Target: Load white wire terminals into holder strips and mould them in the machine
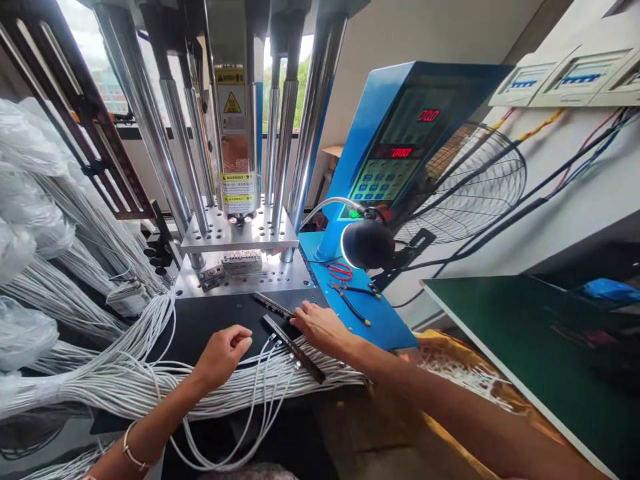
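My right hand [320, 327] has its fingers closed on the near end of a dark, notched metal bar [273, 305], which lies on the black worktop. Just in front of that, a second metal bar [300, 353] rests slantwise on a bundle of white cables [130, 387]. Several cable ends with small metal connectors [273, 339] sit along this second bar's left side. My left hand [225, 350] hovers over the cables to the left, its fingers curled in and thumb against them. Whatever it may hold is hidden.
Behind the worktop stands a press with a steel plate [240, 237] and a mold block [242, 261]. To the right are a blue control panel [385, 140], a black lamp [369, 244], and pliers [353, 303] on a blue base. More cables hang at left; a green-topped table [500, 320] is at right.
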Demonstrator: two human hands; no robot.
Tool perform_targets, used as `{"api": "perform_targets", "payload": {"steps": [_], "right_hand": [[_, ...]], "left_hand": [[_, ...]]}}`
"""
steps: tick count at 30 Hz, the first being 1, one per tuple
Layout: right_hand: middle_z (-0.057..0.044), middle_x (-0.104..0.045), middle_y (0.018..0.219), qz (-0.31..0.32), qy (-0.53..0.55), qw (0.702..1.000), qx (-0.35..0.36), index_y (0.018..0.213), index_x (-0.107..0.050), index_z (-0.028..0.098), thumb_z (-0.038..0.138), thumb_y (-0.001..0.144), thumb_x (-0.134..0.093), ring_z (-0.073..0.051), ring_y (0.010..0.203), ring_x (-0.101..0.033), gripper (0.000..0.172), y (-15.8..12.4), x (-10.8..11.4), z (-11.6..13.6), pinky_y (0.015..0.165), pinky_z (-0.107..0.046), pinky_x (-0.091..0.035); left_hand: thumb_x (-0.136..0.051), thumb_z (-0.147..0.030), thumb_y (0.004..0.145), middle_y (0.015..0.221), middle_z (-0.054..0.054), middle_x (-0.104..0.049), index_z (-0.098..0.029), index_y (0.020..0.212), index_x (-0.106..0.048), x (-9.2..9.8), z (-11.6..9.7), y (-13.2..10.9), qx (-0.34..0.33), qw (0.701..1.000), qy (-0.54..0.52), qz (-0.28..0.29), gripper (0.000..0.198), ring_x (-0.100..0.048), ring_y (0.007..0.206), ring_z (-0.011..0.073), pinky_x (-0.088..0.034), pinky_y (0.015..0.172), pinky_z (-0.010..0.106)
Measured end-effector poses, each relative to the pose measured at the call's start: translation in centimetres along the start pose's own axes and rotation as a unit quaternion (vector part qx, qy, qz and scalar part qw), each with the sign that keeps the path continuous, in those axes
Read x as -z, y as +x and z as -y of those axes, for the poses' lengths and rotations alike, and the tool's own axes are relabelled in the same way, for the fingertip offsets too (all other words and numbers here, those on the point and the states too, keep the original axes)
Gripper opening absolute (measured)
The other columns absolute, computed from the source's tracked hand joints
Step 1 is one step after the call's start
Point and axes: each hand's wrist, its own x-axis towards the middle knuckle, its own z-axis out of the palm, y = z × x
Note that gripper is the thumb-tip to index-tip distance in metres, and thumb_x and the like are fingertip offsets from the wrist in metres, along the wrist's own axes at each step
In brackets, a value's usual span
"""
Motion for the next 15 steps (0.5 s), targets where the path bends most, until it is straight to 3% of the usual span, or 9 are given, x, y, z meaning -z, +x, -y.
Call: {"api": "perform_targets", "payload": {"steps": [2, 4, 6, 8, 10, 12, 14, 15], "right_hand": [[-0.012, -0.063, 0.099, 0.038, 0.076, 0.996, 0.020, 0.099, -0.058, 0.016, 0.039, 0.098, -0.043, -0.023, 0.089, -0.061, 0.027, -2.3, -0.2, 0.3, 0.073, -0.030, -0.042], [-0.010, -0.062, 0.103, 0.069, 0.147, 0.986, 0.035, 0.103, -0.057, 0.016, 0.032, 0.085, -0.061, -0.022, 0.092, -0.059, 0.025, -3.8, -0.5, 0.6, 0.076, -0.029, -0.043], [-0.009, -0.061, 0.102, 0.074, 0.187, 0.979, 0.020, 0.101, -0.056, 0.015, 0.019, 0.073, -0.066, -0.021, 0.091, -0.057, 0.031, -4.2, -0.8, 0.9, 0.075, -0.028, -0.042], [-0.004, -0.059, 0.088, 0.099, 0.261, 0.960, -0.012, 0.095, -0.056, 0.016, 0.014, 0.068, -0.060, -0.017, 0.077, -0.056, 0.027, -3.6, -0.7, 1.1, 0.064, -0.025, -0.041], [0.002, -0.053, 0.072, 0.150, 0.379, 0.911, -0.059, 0.091, -0.053, 0.018, 0.014, 0.067, -0.052, -0.012, 0.058, -0.051, 0.024, -2.6, -0.3, 1.3, 0.049, -0.022, -0.035], [0.005, -0.045, 0.062, 0.184, 0.496, 0.840, -0.123, 0.089, -0.050, 0.018, 0.013, 0.067, -0.045, -0.009, 0.046, -0.041, 0.024, -1.6, 0.3, 1.5, 0.041, -0.020, -0.027], [0.005, -0.042, 0.059, 0.184, 0.567, 0.787, -0.159, 0.088, -0.050, 0.017, 0.014, 0.068, -0.041, -0.007, 0.041, -0.033, 0.022, -0.6, 0.9, 1.6, 0.037, -0.018, -0.019], [0.005, -0.043, 0.060, 0.175, 0.585, 0.777, -0.154, 0.089, -0.051, 0.017, 0.017, 0.072, -0.041, -0.006, 0.040, -0.031, 0.020, 0.1, 1.1, 1.5, 0.037, -0.018, -0.017]], "left_hand": [[-0.054, -0.042, 0.087, 0.094, 0.008, -0.071, -0.014, 0.103, -0.068, -1.0, 0.2, 1.1, -0.002, 0.999, -0.032, 0.017, 0.035, -0.065, 0.087, 0.0214, -0.050, 0.074, 0.030], [-0.056, -0.043, 0.086, 0.092, 0.009, -0.071, -0.012, 0.103, -0.067, -2.2, 0.4, 1.9, 0.015, 0.996, -0.077, 0.035, 0.037, -0.066, 0.085, 0.0224, -0.052, 0.073, 0.032], [-0.059, -0.045, 0.084, 0.092, 0.011, -0.070, -0.010, 0.105, -0.064, -3.2, 0.4, 2.5, 0.040, 0.989, -0.133, 0.047, 0.041, -0.066, 0.083, 0.0233, -0.054, 0.070, 0.034], [-0.064, -0.044, 0.082, 0.099, 0.013, -0.069, -0.010, 0.114, -0.058, -3.9, 0.1, 2.6, 0.073, 0.974, -0.210, 0.040, 0.048, -0.067, 0.086, 0.0243, -0.055, 0.072, 0.036], [-0.070, -0.042, 0.078, 0.111, 0.017, -0.065, -0.011, 0.122, -0.051, -4.2, -0.3, 2.4, 0.128, 0.943, -0.308, 0.015, 0.057, -0.067, 0.093, 0.0265, -0.056, 0.077, 0.039], [-0.072, -0.040, 0.078, 0.118, 0.020, -0.062, -0.012, 0.121, -0.050, -4.1, -0.8, 1.7, 0.174, 0.901, -0.398, 0.009, 0.056, -0.066, 0.101, 0.0290, -0.055, 0.083, 0.041], [-0.069, -0.041, 0.082, 0.117, 0.021, -0.063, -0.010, 0.115, -0.054, -4.0, -1.2, 0.8, 0.195, 0.862, -0.465, 0.048, 0.047, -0.066, 0.102, 0.0303, -0.054, 0.087, 0.042], [-0.066, -0.041, 0.085, 0.114, 0.022, -0.065, -0.010, 0.113, -0.055, -3.9, -1.3, 0.4, 0.201, 0.846, -0.488, 0.078, 0.044, -0.067, 0.101, 0.0307, -0.053, 0.088, 0.043]]}}
